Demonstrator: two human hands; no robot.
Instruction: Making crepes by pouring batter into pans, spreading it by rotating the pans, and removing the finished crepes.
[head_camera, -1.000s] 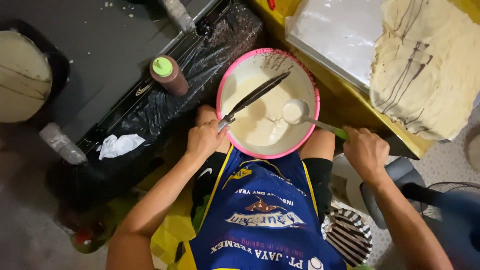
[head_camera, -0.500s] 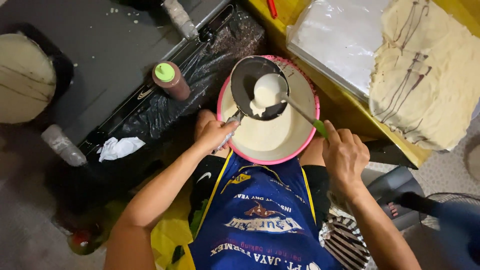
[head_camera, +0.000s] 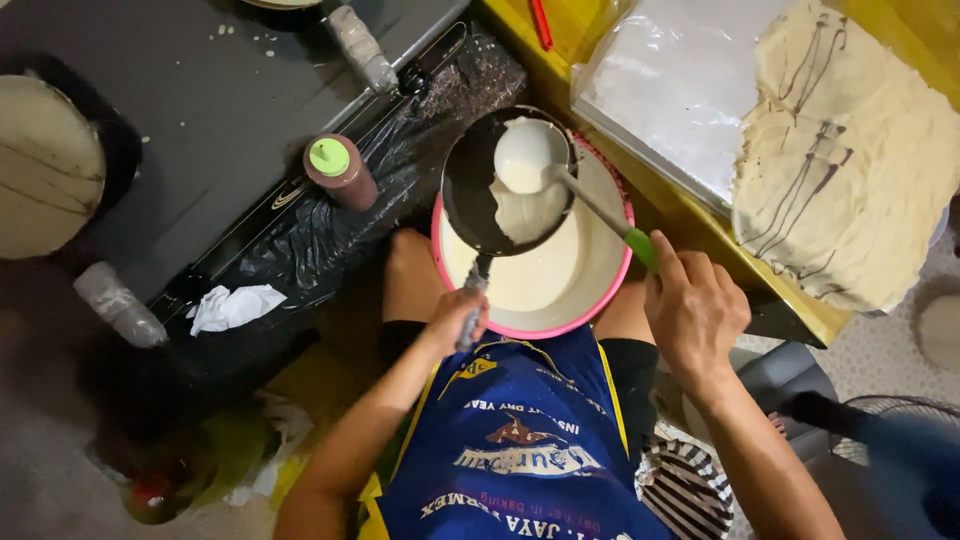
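My left hand (head_camera: 455, 322) grips the handle of a small black frying pan (head_camera: 472, 188), held level over a pink basin (head_camera: 600, 318) of pale batter that rests between my knees. My right hand (head_camera: 693, 310) holds a green-handled white ladle (head_camera: 527, 156). The ladle's bowl sits over the pan, and a pool of batter spreads across the pan's right half.
A brown squeeze bottle with a green cap (head_camera: 340, 171) stands on black plastic sheeting to the left. A stack of thin crepes with dark drizzle (head_camera: 850, 170) lies at right beside a plastic-covered tray (head_camera: 680, 90). A round pan holding a crepe (head_camera: 45, 170) sits far left. A crumpled tissue (head_camera: 235, 305) lies nearby.
The pan went from tilted on edge in the basin to flat above it. The ladle rose out of the batter and now rests over the pan, with batter pooled inside.
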